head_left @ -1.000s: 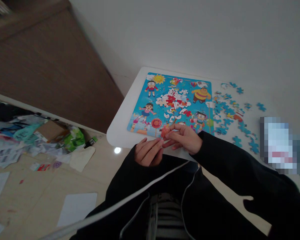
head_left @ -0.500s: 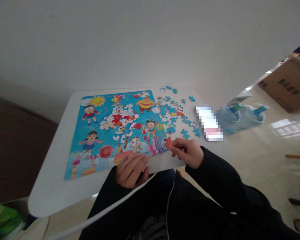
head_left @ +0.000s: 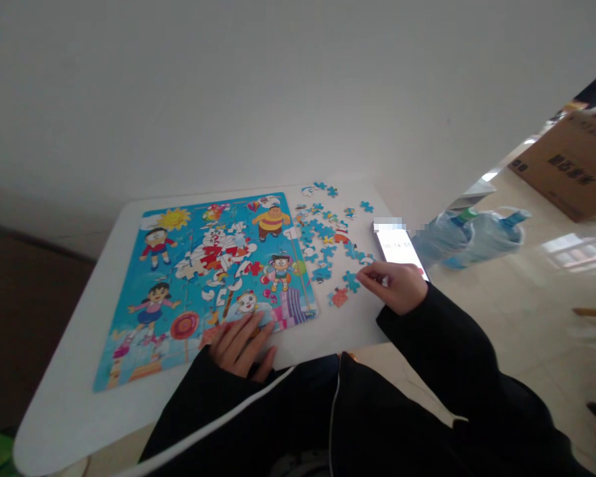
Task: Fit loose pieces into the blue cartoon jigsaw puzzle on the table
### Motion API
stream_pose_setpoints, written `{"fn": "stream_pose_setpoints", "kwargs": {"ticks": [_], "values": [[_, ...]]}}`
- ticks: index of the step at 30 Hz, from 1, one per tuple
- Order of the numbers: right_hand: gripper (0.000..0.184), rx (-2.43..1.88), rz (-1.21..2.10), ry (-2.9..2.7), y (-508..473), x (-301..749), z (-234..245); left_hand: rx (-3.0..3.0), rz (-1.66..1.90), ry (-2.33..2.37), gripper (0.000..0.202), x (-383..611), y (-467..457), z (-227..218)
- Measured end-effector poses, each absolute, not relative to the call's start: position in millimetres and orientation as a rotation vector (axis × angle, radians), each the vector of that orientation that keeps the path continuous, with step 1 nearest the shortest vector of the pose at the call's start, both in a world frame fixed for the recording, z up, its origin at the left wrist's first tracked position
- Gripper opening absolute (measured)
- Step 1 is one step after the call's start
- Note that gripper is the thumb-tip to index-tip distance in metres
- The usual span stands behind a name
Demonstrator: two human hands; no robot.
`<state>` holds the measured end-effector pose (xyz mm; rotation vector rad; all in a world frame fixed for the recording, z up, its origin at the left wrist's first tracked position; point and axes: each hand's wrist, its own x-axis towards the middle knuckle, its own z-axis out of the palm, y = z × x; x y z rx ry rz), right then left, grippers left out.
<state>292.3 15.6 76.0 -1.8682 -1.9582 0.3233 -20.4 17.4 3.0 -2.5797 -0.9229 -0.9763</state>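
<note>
Fingers (head_left: pixel 372 273) of right hand (head_left: pixel 396 286) curling loosely, tips touching table (head_left: pixel 79 371) near a blue piece (head_left: pixel 350 281); hard to tell whether pinching anything. Resting just right of an orange piece (head_left: pixel 338 297), which is lying free on bare tabletop between puzzle board (head_left: pixel 203 278) and that hand, not gripped. Left hand (head_left: pixel 239 344) lying flat and open, fingers spread, pressing on lower edge of board near its bottom middle, holding nothing. Board lying flat, mostly filled with cartoon figures, with pale gaps showing around middle. Loose pieces (head_left: pixel 325 232), mostly blue, lying scattered just right of board, reaching toward far edge of table. Phone (head_left: pixel 400 250) lying face up with lit screen just beyond right hand, near right edge of table. Two water jugs (head_left: pixel 469 235) lying on floor well right of table, cardboard box (head_left: pixel 571 165) farther beyond. Black sleeves covering both arms down to wrists.
</note>
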Motion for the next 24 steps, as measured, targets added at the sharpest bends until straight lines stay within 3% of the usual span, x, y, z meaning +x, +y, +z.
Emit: {"fn": "stream_pose_setpoints", "kwargs": {"ticks": [3,8,24], "values": [[0.024,-1.775,0.126,-2.126,24,309,74,-2.566,-0.902,-0.789,0.028,-26,22,0],[0.027,-1.451,0.085,-2.396,22,312,44,-2.546,-0.896,-0.77,0.029,-28,25,0],[0.025,-1.374,-0.135,-2.369,-2,324,24,-2.58,-0.958,-0.991,0.029,-17,9,-2]]}}
